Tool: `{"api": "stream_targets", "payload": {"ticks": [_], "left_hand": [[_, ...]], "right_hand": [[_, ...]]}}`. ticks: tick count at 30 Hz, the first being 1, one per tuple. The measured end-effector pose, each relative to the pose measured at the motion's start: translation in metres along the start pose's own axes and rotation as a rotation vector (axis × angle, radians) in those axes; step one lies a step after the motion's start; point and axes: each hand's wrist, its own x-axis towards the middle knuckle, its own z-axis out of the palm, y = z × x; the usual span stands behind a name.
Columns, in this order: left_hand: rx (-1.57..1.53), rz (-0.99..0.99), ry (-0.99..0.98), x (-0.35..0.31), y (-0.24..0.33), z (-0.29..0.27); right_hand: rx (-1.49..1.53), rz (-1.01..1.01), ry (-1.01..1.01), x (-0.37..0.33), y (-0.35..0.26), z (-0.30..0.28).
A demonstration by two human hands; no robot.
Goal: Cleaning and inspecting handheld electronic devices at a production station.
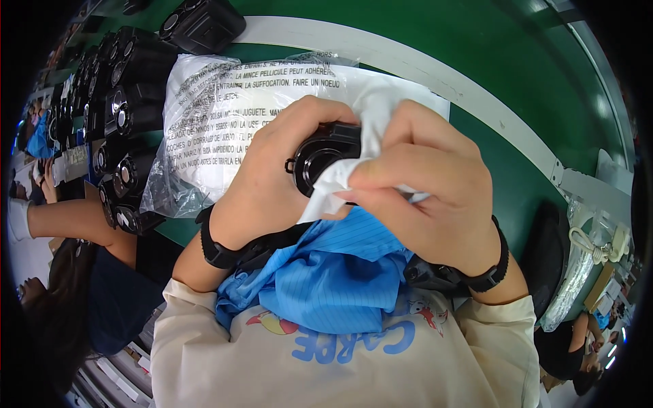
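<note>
My left hand point(262, 173) is closed around a black camera-like device point(320, 158) with a round, glossy, ringed front and a small loop on its side. In my right hand point(435, 183) a white wiping cloth point(381, 112) is pinched between thumb and fingers. One folded end of the cloth lies against the lower right of the round front, and the rest hangs beyond my right fingers. Both hands are above a printed clear plastic bag point(204, 129) lying on white sheet material. A blue striped cloth point(333, 272) is bunched on my lap below the hands.
Several similar black devices point(136, 109) crowd the left side of the green table point(469, 41); another black device point(202, 26) sits at the far left. A white strip point(408, 58) curves across the table. Another person's arm point(81, 221) reaches in at left. Clear plastic wrap point(578, 265) lies at right.
</note>
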Motion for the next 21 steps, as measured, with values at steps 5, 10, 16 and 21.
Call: {"api": "stream_targets", "payload": {"ticks": [5, 10, 16, 21], "left_hand": [[0.127, 0.034, -0.047, -0.004, 0.001, 0.002], [0.201, 0.133, -0.03, -0.002, 0.003, 0.0], [0.095, 0.077, -0.062, 0.001, 0.0, 0.001], [0.027, 0.069, -0.049, 0.0, -0.003, 0.002]], "right_hand": [[0.029, 0.004, 0.021, 0.013, 0.0, 0.014], [-0.006, 0.09, 0.0, 0.02, -0.001, 0.012], [0.005, 0.363, 0.02, -0.01, -0.017, -0.02], [0.052, 0.439, 0.09, -0.03, -0.019, -0.019]]}}
